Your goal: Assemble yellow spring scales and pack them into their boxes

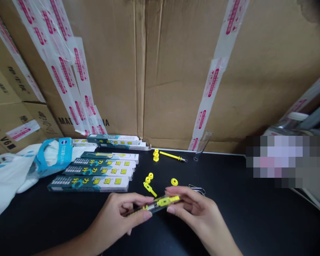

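A tubular spring scale (152, 206), a clear tube with yellow parts and a metal spring inside, is held slightly tilted above the black table. My left hand (122, 213) is closed around its left part, thumb along the front. At the right end, my right hand (196, 208) pinches around the yellow ribbed piece (173, 199) with thumb and fingers. Just beyond the hands lie a flat yellow piece (150, 190), small yellow caps (149, 177), a yellow ring (174, 182) and metal wire hooks (197, 189), the hooks partly hidden by my right hand.
Printed spring scale boxes (90, 184) lie in rows at the left, beside a blue and white tissue pack (54, 156). Farther back are more yellow caps (156, 155), a yellow rod with a hook (172, 156) and a clear tube (202, 146). Taped cardboard (170, 78) stands behind.
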Available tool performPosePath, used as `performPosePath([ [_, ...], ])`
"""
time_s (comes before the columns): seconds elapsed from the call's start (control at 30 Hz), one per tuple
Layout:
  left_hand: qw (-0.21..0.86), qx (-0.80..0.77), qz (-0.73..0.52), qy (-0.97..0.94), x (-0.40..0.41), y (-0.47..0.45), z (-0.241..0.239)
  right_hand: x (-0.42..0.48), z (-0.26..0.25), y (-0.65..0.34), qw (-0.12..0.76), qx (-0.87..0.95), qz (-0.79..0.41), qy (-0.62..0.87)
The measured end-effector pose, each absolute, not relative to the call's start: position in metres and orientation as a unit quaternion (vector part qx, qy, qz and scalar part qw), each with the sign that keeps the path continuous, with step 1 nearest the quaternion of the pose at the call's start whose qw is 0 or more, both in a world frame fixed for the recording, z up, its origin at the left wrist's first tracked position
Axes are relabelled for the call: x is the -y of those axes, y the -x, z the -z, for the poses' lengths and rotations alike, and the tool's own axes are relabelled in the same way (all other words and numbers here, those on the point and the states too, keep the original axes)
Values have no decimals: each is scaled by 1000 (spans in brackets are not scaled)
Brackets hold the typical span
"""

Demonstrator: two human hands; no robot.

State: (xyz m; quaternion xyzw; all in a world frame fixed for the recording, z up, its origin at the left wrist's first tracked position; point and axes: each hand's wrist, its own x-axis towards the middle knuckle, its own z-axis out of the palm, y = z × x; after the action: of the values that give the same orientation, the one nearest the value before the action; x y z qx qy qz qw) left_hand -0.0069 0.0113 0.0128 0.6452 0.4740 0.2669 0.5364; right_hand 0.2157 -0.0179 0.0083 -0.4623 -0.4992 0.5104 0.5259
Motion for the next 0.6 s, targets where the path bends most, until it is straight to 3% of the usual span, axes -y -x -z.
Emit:
performPosePath([
  [0.33, 662, -410, -349, -522, -22, 27, -10, 15, -26, -227, 493, 491, -517, 499],
  [0.6, 561, -452, -326, -612, -12, 13, -20, 16, -33, -226, 511, 489, -511, 489],
])
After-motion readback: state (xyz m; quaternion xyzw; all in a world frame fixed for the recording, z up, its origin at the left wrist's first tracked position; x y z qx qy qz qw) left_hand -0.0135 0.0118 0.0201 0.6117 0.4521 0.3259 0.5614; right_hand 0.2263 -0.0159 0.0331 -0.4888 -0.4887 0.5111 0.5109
